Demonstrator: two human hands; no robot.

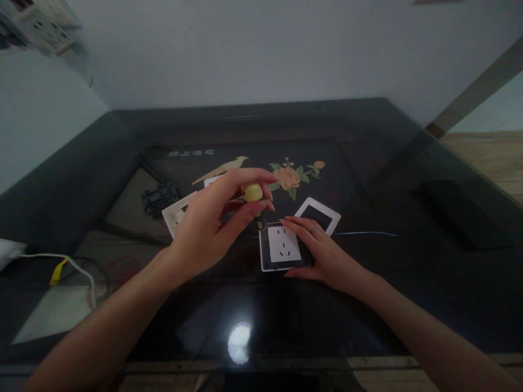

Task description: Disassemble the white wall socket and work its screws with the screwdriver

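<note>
My left hand (216, 218) is closed around the yellow handle of a screwdriver (253, 191). Its dark shaft points down at the upper left edge of a wall socket (284, 245), a white socket face in a dark frame lying on the table. My right hand (316, 245) grips that socket by its right side, thumb at the near edge and fingers at the far edge. Just behind my right hand lies a white cover frame (330, 215) with an open middle. Another white socket piece (176, 213) is partly hidden behind my left hand.
A glossy black table (368, 305) carries a bird and flower picture. Left of centre sits a pile of small black parts (159, 198). A white cable (85, 272) with a yellow tag (59, 272) runs along the left. A wall (261, 54) stands behind the table.
</note>
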